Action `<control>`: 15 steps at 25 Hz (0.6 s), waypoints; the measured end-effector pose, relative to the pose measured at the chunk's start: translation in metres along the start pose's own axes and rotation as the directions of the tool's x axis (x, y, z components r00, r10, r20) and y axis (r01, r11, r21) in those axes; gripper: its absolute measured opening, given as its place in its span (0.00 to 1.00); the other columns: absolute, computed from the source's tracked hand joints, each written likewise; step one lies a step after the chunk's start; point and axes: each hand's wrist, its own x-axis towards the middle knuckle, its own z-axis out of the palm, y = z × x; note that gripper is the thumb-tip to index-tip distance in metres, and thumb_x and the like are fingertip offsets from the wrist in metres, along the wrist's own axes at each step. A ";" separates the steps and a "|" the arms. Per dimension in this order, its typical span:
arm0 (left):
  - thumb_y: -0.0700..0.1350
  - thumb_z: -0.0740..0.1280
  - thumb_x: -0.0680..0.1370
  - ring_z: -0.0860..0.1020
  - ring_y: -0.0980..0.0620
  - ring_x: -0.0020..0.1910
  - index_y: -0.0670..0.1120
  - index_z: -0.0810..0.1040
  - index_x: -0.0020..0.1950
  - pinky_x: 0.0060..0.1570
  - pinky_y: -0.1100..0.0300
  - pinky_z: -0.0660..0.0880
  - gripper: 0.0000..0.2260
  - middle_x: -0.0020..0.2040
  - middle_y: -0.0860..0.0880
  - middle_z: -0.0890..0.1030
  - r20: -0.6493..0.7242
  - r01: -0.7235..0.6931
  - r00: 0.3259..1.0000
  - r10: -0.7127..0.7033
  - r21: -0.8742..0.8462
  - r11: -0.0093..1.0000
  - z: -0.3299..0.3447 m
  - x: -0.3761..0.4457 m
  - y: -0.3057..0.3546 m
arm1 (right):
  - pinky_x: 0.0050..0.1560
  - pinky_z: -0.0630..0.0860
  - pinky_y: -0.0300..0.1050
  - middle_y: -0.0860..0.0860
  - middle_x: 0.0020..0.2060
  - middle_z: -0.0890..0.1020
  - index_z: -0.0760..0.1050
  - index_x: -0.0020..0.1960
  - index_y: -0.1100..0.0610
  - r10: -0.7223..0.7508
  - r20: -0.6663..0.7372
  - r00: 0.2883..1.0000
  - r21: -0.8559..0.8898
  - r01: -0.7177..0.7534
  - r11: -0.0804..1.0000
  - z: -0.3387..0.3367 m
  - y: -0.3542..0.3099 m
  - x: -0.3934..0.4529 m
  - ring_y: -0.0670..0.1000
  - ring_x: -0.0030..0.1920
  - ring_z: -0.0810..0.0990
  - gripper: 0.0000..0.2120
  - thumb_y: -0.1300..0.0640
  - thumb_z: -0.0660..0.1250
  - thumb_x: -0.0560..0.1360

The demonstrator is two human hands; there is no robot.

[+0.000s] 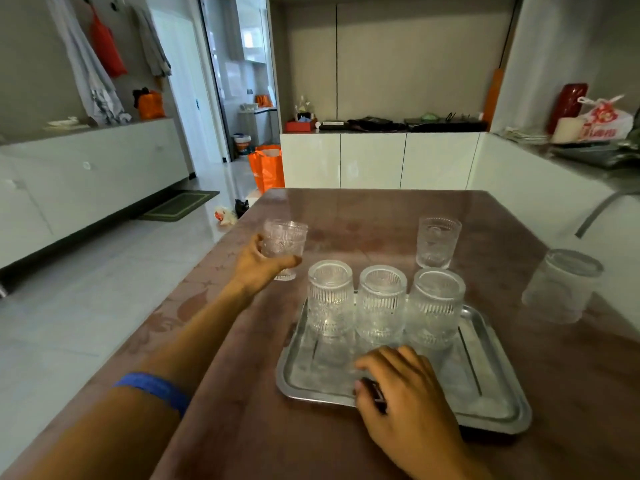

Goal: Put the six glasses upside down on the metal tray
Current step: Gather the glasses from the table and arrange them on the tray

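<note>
- Reaching out across the brown table [346, 216], the left hand [259, 266] wraps thumb and fingers around the lower part of an upright glass [284, 244] at the table's left side, beyond the tray's far left corner; whether that glass is lifted or standing on the table is hard to tell.
- A blue band [152, 389] circles the left forearm.
- The right hand [398, 386] lies palm down on the near rim of the metal tray [491, 386], fingers curled loosely and grasping nothing, with a small dark object, too unclear to name, under the thumb side.
- Three glasses stand upside down in a row along the tray's far edge: the left inverted glass [330, 299], the middle inverted glass [381, 303] and the right inverted glass [435, 306], set just beside one another.
- Another upright glass [438, 242] stands on the table just beyond the tray's far right corner.
- A blurred glass [561, 285] sits at the table's right edge, well apart from the tray and apparently base up.
- An orange bag [266, 169] stands on the floor beyond the table's far end.
</note>
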 end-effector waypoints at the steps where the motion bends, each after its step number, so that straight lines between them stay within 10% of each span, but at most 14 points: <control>1: 0.52 0.81 0.62 0.80 0.48 0.58 0.49 0.70 0.69 0.56 0.52 0.79 0.39 0.63 0.47 0.80 0.060 -0.032 0.998 0.031 0.022 0.999 -0.013 -0.013 0.009 | 0.44 0.73 0.45 0.43 0.43 0.81 0.78 0.46 0.49 0.018 0.008 1.000 0.015 -0.019 1.000 -0.001 0.000 -0.001 0.48 0.45 0.76 0.06 0.51 0.67 0.71; 9: 0.65 0.80 0.56 0.83 0.59 0.45 0.59 0.75 0.52 0.38 0.67 0.80 0.29 0.49 0.57 0.83 0.220 -0.327 0.934 0.281 0.216 0.920 -0.063 -0.109 0.081 | 0.44 0.78 0.53 0.48 0.41 0.84 0.80 0.47 0.57 0.191 -0.111 0.975 0.223 -0.163 0.961 -0.013 0.003 -0.007 0.52 0.44 0.80 0.07 0.65 0.73 0.71; 15: 0.53 0.83 0.59 0.80 0.53 0.52 0.53 0.72 0.57 0.54 0.55 0.80 0.32 0.53 0.52 0.80 0.407 -0.417 0.870 0.277 0.309 0.855 -0.002 -0.138 0.056 | 0.45 0.81 0.51 0.49 0.43 0.83 0.80 0.48 0.57 0.320 -0.192 0.928 0.307 -0.253 0.917 -0.020 0.010 -0.011 0.52 0.47 0.81 0.09 0.67 0.73 0.72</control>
